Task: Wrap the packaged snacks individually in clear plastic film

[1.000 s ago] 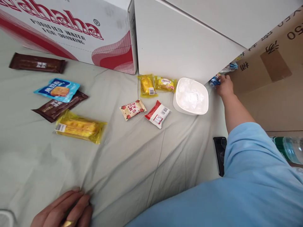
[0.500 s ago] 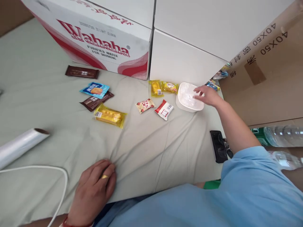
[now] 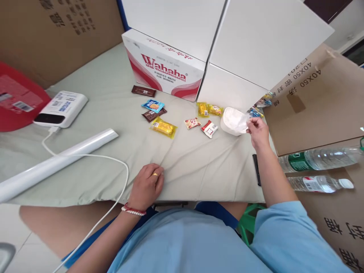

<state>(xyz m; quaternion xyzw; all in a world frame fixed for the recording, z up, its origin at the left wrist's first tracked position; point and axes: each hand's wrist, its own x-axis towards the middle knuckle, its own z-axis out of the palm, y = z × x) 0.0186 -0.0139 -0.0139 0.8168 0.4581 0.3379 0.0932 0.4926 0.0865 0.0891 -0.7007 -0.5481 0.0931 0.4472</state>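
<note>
The white tub [image 3: 229, 130] stands near the right end of the table [image 3: 193, 170], which a pale, creased cloth covers. The Wahaha carton [image 3: 165, 77] stands at the back, left of the tub. A long, shiny roll [image 3: 65, 163] lies slantwise at the left. The left hand [image 3: 146, 184] rests on the cloth near the front edge, fingers curled close together; I cannot tell whether anything lies beneath them. The right hand [image 3: 259, 133] is at the tub's right rim, thumb and fingertips pinched narrow on a thin translucent sheet [image 3: 242, 126] that reaches into the tub. Just left of the tub lie a red-and-white packet [image 3: 209, 129] and, smaller, a cream packet [image 3: 192, 123].
</note>
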